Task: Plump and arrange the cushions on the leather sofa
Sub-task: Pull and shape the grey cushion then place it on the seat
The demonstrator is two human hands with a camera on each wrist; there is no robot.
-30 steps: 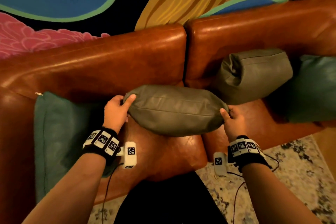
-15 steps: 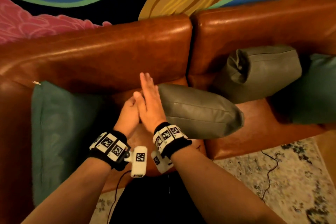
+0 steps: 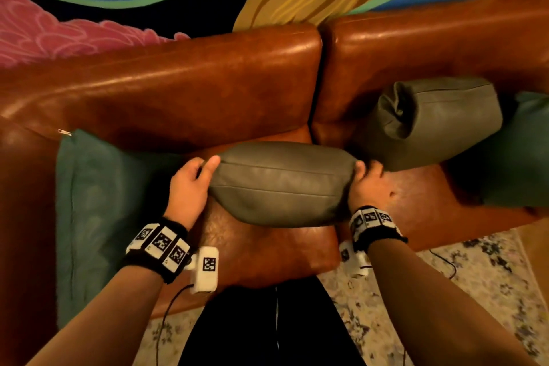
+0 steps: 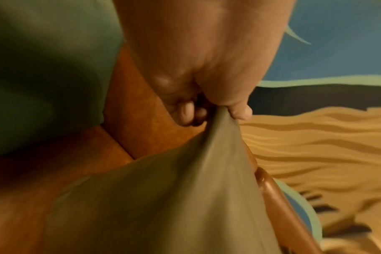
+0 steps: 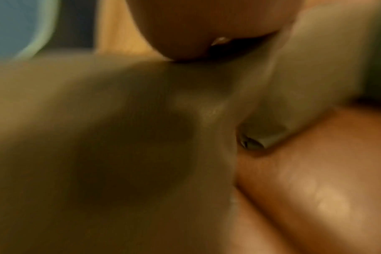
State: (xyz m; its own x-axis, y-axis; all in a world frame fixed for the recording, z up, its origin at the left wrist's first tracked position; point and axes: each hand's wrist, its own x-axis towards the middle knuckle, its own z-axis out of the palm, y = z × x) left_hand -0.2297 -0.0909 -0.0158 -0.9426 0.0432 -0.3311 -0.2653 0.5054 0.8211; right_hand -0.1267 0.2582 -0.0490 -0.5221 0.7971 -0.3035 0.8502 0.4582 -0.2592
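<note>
A grey leather cushion (image 3: 282,184) lies across the seat of the brown leather sofa (image 3: 178,92). My left hand (image 3: 196,175) holds its left end. In the left wrist view the thumb and curled fingers of this left hand (image 4: 215,111) pinch the corner of the cushion (image 4: 163,197). My right hand (image 3: 365,178) cups the right end, thumb on top, with the fingers hidden behind the cushion. The right wrist view is blurred and shows the hand (image 5: 207,25) against the cushion (image 5: 98,137).
A second grey cushion (image 3: 430,122) leans on the backrest to the right, close to my right hand. Teal cushions sit at the far left (image 3: 98,202) and far right (image 3: 520,151). A patterned rug (image 3: 475,291) lies in front of the sofa.
Half a second ago my right hand lay flat beside my left hand at the cushion's left end. It has swung back to the right end, and the cushion sits between both hands again.
</note>
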